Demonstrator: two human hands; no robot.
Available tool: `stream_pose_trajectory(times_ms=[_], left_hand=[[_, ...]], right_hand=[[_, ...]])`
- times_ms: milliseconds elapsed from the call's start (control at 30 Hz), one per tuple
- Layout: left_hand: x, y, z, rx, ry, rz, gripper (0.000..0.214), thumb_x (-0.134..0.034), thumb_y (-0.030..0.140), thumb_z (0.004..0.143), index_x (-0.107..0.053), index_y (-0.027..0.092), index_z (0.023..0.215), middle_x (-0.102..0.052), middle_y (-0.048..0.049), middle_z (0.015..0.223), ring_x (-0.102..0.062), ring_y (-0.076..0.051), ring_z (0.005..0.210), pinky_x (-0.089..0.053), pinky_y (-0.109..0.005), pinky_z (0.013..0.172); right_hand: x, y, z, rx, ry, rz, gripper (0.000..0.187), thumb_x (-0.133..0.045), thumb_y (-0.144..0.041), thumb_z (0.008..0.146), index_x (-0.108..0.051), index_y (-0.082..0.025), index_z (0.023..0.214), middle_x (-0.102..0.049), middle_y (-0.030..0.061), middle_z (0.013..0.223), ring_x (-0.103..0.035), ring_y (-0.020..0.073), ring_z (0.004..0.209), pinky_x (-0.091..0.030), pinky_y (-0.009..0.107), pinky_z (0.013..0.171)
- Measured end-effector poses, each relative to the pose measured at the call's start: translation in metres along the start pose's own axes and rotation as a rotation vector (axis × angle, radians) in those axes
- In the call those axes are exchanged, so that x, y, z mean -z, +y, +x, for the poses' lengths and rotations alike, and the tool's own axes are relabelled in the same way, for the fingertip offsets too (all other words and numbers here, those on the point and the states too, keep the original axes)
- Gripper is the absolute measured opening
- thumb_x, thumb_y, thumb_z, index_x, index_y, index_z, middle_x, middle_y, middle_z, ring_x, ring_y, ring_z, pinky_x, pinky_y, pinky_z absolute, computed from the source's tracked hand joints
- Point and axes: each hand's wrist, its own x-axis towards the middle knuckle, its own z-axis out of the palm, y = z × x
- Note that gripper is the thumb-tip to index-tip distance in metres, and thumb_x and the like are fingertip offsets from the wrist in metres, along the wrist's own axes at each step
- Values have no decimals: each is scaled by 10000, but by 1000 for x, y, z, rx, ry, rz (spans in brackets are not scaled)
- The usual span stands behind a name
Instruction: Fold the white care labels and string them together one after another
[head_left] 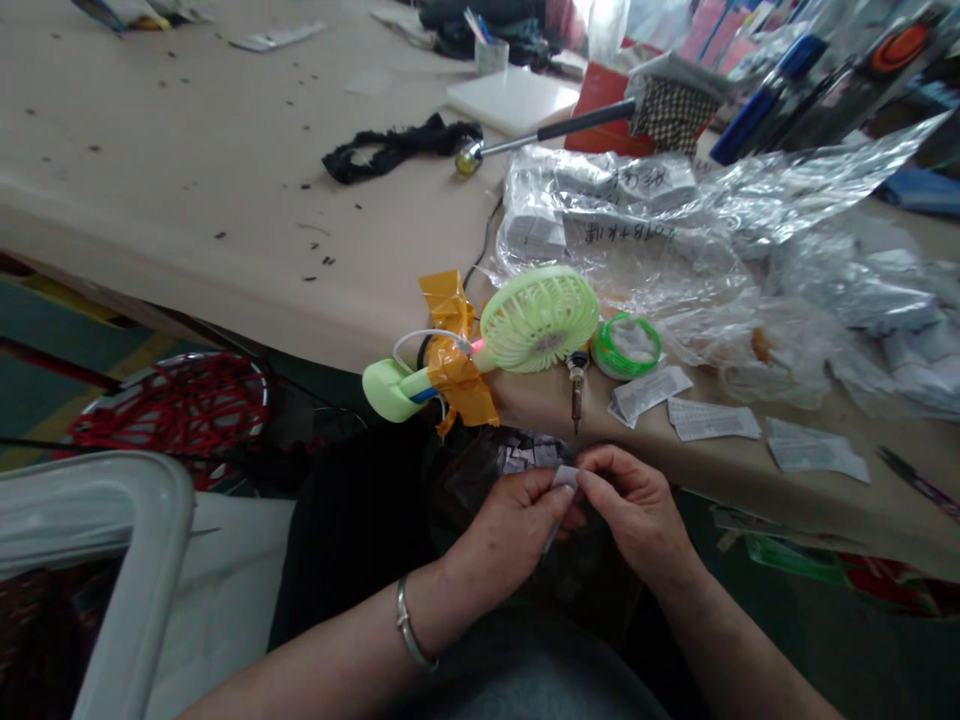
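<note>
My left hand (508, 540) and my right hand (637, 512) meet in my lap, just below the table edge. Both pinch one small white paper label (565, 477) between thumb and fingertips. Under the hands lies a dark bag (487, 465) with several more small white labels showing at its top. A silver bangle (409, 628) sits on my left wrist. Just above the hands a green hand fan (534, 320), taped with orange tape (454, 370), lies on the table edge.
On the beige table (187, 200) lie three loose paper labels (712, 420), a green tape roll (628, 347), a small tool (577, 385), crumpled clear plastic bags (675, 240), black fabric (397, 147) and a white block (514, 98). A grey chair rim (142, 560) stands at left.
</note>
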Motion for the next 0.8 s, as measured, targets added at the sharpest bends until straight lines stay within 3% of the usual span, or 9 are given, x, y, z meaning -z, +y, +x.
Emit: stream_pose_trajectory(times_ms=[133,333,800], left_hand=[[4,6,6,-201,113,164,142,-558,185,795,-685,160,736,-622,-8,686,-532,-128,673,-402,-215,636],[7,15,11,-370,209,377,146,-542,210,837,-684,180,817,-673,4,740,-586,-122,691,-431,-206,655],[11,18,17,-531,243,597,179,-505,194,876,-666,159,807,-655,17,698,-575,-83,632,-417,-174,610]], right_hand=[[0,-11,4,111,44,-169,139,-565,-268,812,-570,-184,702,-533,-26,623,-479,94,562,-389,198,505],[0,-18,10,238,102,-332,125,-553,-229,824,-574,-183,710,-514,-36,612,-458,84,550,-371,193,505],[2,-18,19,350,138,-381,88,-551,-177,823,-581,-185,741,-526,-46,627,-483,80,575,-403,191,566]])
